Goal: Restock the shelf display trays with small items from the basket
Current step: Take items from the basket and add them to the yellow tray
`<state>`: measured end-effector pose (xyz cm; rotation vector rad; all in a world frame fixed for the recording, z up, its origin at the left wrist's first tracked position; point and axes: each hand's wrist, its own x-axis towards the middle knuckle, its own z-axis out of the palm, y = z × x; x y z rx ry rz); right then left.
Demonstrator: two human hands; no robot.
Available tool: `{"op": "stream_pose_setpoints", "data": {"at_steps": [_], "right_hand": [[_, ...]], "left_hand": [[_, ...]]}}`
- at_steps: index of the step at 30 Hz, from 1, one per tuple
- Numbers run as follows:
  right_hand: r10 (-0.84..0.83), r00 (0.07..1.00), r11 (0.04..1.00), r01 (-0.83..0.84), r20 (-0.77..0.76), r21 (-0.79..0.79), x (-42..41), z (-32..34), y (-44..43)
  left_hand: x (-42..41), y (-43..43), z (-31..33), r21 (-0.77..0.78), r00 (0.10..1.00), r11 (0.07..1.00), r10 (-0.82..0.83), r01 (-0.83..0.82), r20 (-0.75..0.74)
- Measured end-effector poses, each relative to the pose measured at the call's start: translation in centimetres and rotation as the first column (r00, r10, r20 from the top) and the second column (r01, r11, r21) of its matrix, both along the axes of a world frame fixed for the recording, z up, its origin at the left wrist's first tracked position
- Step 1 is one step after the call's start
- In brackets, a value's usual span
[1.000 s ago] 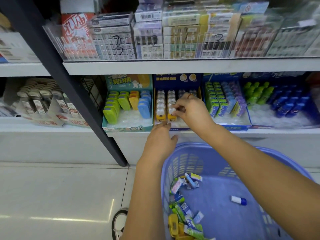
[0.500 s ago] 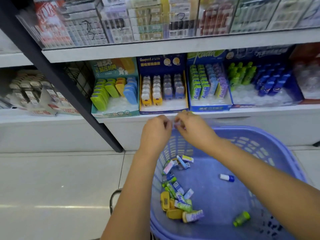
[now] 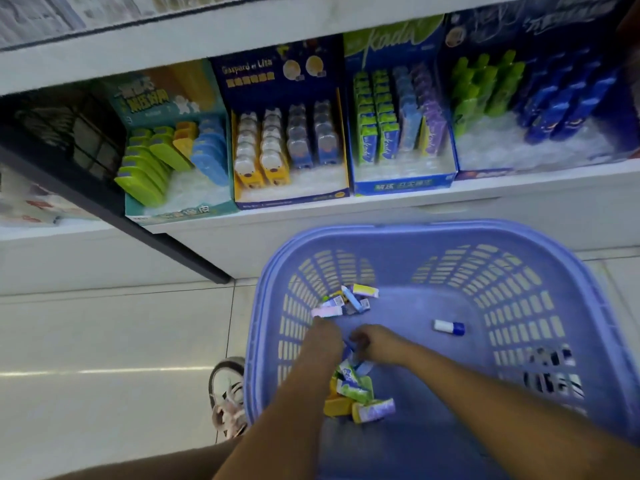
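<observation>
Both close together low in the basket (image 3: pixel 519 233): left hand (image 3: pixel 323 341), right hand (image 3: pixel 379 344), among packets (image 3: pixel 353 388); their grip cannot be told.

Lavender-blue basket (image 3: pixel 433 226) with slotted walls, green, yellow and purple packets (image 3: pixel 356 389), blue-capped white stick (image 3: pixel 449 327) at two o'clock of them, teal tray (image 3: pixel 180 213), navy tray (image 3: pixel 291 199) at its three o'clock

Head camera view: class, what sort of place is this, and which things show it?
Probably a shop aisle, perhaps stationery: a shelf lined with printed display trays of small colourful items, and a purple basket of loose stock.
</observation>
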<state>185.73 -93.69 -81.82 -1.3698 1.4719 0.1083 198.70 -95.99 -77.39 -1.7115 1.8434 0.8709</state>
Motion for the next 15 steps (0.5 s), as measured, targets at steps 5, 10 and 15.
{"op": "stream_pose_setpoints", "data": {"at_steps": [5, 10, 15], "right_hand": [[-0.074, 0.997, 0.997, 0.074, -0.01, 0.029, 1.5, -1.6, 0.4], [-0.085, 0.995, 0.996, 0.085, -0.057, -0.004, 2.4, -1.4, 1.2], [-0.002, 0.994, 0.999, 0.007, -0.109, 0.046, 2.3, 0.8, -0.1]], "left_hand": [[0.0, -0.8, -1.7, -0.082, 0.995, 0.997, -0.002, 0.01, 0.097], [-0.3, -0.8, -2.3, -0.071, 0.991, 0.997, -0.011, 0.02, 0.13], [-0.5, -1.9, -0.8, -0.008, 1.0, 1.0, 0.017, -0.017, 0.015]]}}
